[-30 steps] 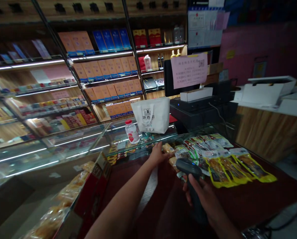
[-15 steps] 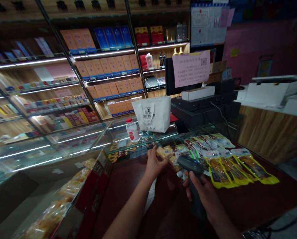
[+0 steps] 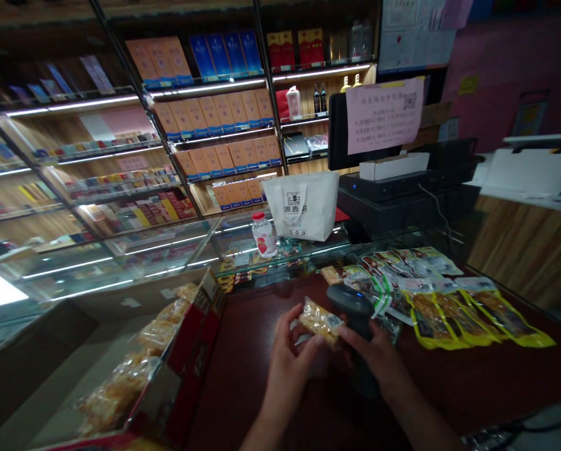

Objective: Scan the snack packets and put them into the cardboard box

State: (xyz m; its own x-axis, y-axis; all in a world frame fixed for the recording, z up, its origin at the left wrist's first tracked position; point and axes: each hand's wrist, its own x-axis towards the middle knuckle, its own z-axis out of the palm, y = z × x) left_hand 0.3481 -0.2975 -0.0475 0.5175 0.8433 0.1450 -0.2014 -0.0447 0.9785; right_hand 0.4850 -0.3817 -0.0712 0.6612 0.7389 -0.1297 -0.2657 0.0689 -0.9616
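Between the fingers and thumb of my left hand [image 3: 287, 351] is a clear-wrapped packaged snack [image 3: 321, 321], golden and crusty like bread or cake. My right hand [image 3: 377, 354] is wrapped round the handle of a dark barcode scanner [image 3: 350, 302], whose head shows a small blue light. The right thumb reaches to the snack's right end. Just beyond the scanner lie several green-and-white snack packets [image 3: 378, 285]. To their right, yellow-edged pouches of brown food [image 3: 442, 313] overlap on the dark red tabletop [image 3: 256, 313].
An open cardboard box [image 3: 181, 369] with wrapped pastries [image 3: 153, 344] stands at the left. Behind are a glass counter [image 3: 200, 247], a red-capped bottle [image 3: 264, 235], a white bag [image 3: 303, 203] and a monitor with a pink notice [image 3: 383, 116]. Stocked shelves line the back.
My left hand has drawn back toward me with a wrapped snack lifted from the pile. The scanner in my right hand is now close beside it. The view has shifted slightly.
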